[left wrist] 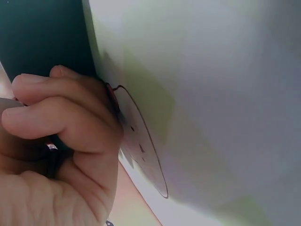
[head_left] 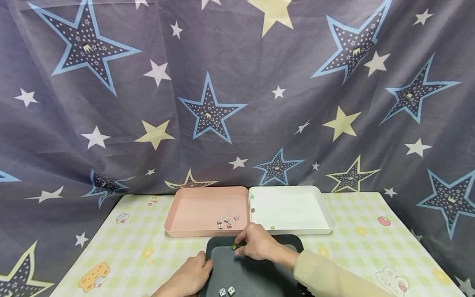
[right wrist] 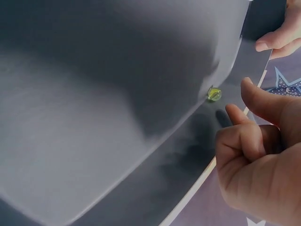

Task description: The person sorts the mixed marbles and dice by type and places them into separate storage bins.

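A dark grey tray (head_left: 256, 272) lies at the front, with my left hand (head_left: 187, 275) gripping its left rim. My right hand (head_left: 257, 243) reaches over the tray's far side, thumb and index finger parted around a green glass marble (head_left: 233, 247). The right wrist view shows that marble (right wrist: 214, 94) against the tray's inner edge, a small gap from the fingertips. Two white dice (head_left: 226, 291) sit in the near left part of the tray. In the left wrist view, curled fingers (left wrist: 70, 113) of the left hand appear beside the dark tray.
Behind stands a pink tray (head_left: 208, 202) holding several white dice (head_left: 227, 222). Beside it, a white tray (head_left: 293, 206) holds a brown marble (head_left: 253, 210) and two greenish ones along its left and front sides. A starred curtain (head_left: 237, 103) hangs behind the checked tablecloth (head_left: 130, 239).
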`<state>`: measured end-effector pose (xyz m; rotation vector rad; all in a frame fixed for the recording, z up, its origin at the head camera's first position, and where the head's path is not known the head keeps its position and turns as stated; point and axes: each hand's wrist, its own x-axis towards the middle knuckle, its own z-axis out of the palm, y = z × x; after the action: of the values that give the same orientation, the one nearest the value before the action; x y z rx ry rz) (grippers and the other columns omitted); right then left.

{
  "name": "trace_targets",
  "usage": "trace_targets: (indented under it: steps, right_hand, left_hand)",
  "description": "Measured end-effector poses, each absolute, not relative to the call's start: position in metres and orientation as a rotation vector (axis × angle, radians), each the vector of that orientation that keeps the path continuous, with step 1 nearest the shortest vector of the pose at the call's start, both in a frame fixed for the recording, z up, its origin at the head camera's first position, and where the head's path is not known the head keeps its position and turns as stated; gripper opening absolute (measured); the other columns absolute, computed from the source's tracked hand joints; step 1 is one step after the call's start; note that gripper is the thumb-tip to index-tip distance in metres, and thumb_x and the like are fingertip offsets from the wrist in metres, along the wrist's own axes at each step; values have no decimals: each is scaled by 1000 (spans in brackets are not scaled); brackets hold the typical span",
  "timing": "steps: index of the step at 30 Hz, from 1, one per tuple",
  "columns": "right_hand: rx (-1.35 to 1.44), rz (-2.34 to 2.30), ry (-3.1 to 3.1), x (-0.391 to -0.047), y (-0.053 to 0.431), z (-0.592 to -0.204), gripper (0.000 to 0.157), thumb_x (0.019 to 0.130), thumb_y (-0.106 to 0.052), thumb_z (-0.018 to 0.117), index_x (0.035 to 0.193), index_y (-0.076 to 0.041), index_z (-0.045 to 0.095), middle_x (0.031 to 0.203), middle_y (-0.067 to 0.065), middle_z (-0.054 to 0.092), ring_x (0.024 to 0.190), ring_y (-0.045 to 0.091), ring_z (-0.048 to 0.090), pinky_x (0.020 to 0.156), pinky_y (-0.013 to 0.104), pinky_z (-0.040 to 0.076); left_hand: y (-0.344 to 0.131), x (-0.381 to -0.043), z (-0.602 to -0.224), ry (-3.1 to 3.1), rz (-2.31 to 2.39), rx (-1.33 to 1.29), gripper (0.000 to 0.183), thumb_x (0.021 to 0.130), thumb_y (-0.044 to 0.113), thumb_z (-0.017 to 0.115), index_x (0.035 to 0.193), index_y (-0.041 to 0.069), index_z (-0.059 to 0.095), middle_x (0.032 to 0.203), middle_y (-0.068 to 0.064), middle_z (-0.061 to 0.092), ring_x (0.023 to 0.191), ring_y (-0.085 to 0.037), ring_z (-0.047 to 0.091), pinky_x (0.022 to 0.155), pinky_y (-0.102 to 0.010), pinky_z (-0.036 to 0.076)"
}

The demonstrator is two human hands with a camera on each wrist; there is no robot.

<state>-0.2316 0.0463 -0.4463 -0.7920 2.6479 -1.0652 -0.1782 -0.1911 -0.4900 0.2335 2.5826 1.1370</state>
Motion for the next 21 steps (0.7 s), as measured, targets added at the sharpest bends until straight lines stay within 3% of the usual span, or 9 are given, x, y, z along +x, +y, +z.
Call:
trace_targets:
  steps: [11, 21]
  right_hand:
    - [-792, -993, 2702, -232, 40, -453, 20, 79, -10, 93, 96, -6, 84, 95, 0, 79, 95, 9, 70, 80, 27, 55]
    - [-833, -954, 2697, -235, 38, -454, 23, 79, -9, 94, 99, -5, 84, 99, 0, 79, 81, 4, 63, 70, 24, 50]
  left_hand:
    - [-199, -184, -505, 2522, 1162, 281, 25, 110, 20, 42, 93, 6, 55, 65, -5, 55, 39, -5, 49, 38, -26, 44]
    - [-212, -201, -544, 2562, 1078, 307, 29, 109, 29, 44, 93, 11, 61, 71, -4, 58, 59, -19, 61, 54, -34, 48]
